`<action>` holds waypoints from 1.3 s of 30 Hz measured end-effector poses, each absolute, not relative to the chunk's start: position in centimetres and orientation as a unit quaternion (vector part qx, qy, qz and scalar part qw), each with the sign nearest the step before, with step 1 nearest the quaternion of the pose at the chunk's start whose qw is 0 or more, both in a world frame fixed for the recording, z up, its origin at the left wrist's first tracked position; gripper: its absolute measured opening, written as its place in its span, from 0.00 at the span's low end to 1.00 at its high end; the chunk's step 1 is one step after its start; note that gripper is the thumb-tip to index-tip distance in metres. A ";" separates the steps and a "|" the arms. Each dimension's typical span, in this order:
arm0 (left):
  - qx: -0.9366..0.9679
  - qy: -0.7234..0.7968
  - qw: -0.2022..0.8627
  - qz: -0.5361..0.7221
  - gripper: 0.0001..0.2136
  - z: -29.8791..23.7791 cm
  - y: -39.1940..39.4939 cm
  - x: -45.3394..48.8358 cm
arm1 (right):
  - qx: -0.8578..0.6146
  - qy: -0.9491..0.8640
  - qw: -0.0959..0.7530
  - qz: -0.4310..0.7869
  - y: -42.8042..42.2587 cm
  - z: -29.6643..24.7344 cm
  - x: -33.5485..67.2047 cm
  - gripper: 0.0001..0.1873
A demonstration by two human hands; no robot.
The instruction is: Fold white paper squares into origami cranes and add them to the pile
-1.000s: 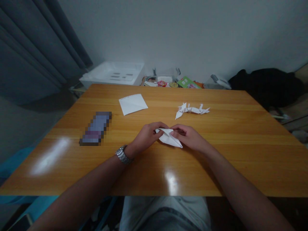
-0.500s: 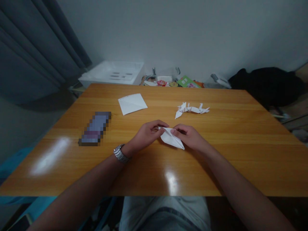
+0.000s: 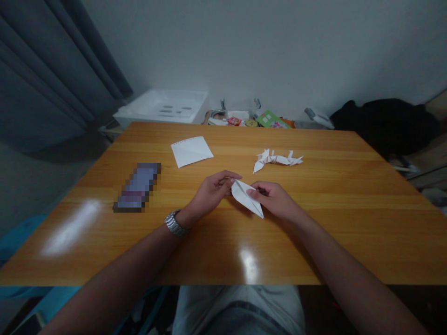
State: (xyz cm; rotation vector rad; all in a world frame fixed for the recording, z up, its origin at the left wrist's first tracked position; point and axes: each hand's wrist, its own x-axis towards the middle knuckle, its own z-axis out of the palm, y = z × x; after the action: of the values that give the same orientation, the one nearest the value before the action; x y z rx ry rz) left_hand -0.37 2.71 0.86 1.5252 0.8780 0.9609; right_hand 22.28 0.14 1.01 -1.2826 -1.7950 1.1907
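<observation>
A folded white paper point(image 3: 246, 197), narrow and pointed at its near end, is held between my two hands above the table. My left hand point(image 3: 215, 190) pinches its far left corner between thumb and fingers. On the other side, my right hand point(image 3: 270, 195) grips the right edge, its thumb lying on the upper face and its fingers hidden behind. Beyond my hands lies a folded paper figure point(image 3: 277, 159) with several pointed parts. Farther left, a flat white sheet point(image 3: 192, 151) with a perforated edge rests on the wood.
The wooden table point(image 3: 349, 209) spans the view. A blurred-out phone point(image 3: 138, 187) lies on its left side. Past the far edge stand a white plastic tray point(image 3: 164, 104), a green booklet point(image 3: 272, 119) and small items. Something black point(image 3: 384, 123) sits at the back right.
The folded paper has turned slightly and looks narrower. My left thumb has shifted left to its corner, while my right hand keeps hold of the edge.
</observation>
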 end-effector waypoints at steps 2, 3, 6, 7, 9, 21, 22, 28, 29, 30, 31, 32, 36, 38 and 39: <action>0.652 0.372 0.526 0.399 0.14 1.1 2.6 -0.4 | -0.488 -0.683 0.312 0.446 0.1 1.0 22.3 0.18; 0.658 0.374 0.521 0.396 0.14 1.2 2.6 -0.4 | -0.489 -0.683 0.311 0.444 0.1 1.0 22.2 0.18; 0.664 0.378 0.508 0.396 0.14 1.7 2.4 -0.3 | -0.491 -0.683 0.306 0.446 0.1 0.9 22.2 0.18; 0.664 0.379 0.506 0.399 0.13 1.9 2.4 -0.3 | -0.490 -0.682 0.305 0.449 0.1 0.9 22.2 0.18; 0.664 0.380 0.503 0.403 0.12 1.9 2.4 -0.2 | -0.488 -0.681 0.306 0.452 0.0 0.9 22.1 0.18; 0.662 0.396 0.494 0.401 0.12 1.4 2.7 -0.4 | -0.485 -0.694 0.303 0.437 0.0 1.1 22.1 0.17; 0.659 0.398 0.496 0.401 0.12 1.4 2.7 -0.4 | -0.486 -0.696 0.302 0.434 0.0 1.1 22.1 0.16; 0.656 0.412 0.487 0.404 0.12 1.4 2.8 -0.4 | -0.483 -0.706 0.298 0.424 0.0 1.2 22.1 0.16; 0.658 0.412 0.484 0.403 0.12 1.4 2.8 -0.5 | -0.484 -0.705 0.299 0.423 0.0 1.2 22.1 0.16; 0.661 0.411 0.481 0.404 0.12 1.4 2.8 -0.5 | -0.487 -0.705 0.301 0.420 0.0 1.2 22.1 0.15; 0.665 0.408 0.477 0.405 0.12 1.4 2.8 -0.5 | -0.488 -0.705 0.303 0.417 0.1 1.2 22.1 0.15; 0.668 0.407 0.473 0.405 0.12 1.3 2.8 -0.5 | -0.489 -0.705 0.305 0.414 0.1 1.2 22.1 0.15; 0.670 0.415 0.464 0.404 0.09 1.1 2.9 -0.4 | -0.495 -0.718 0.295 0.391 0.1 1.1 22.1 0.15; 0.674 0.418 0.457 0.403 0.09 1.1 2.7 -0.2 | -0.499 -0.726 0.288 0.374 0.1 1.0 22.1 0.14; 0.679 0.418 0.452 0.399 0.09 1.1 2.6 -0.2 | -0.500 -0.730 0.286 0.367 0.1 1.0 22.1 0.14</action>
State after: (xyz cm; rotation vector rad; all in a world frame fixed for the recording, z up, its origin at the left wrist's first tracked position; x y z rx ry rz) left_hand -0.20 2.58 1.13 1.6782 1.0315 0.9861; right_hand 22.12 0.09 0.95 -1.3371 -1.9521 0.9818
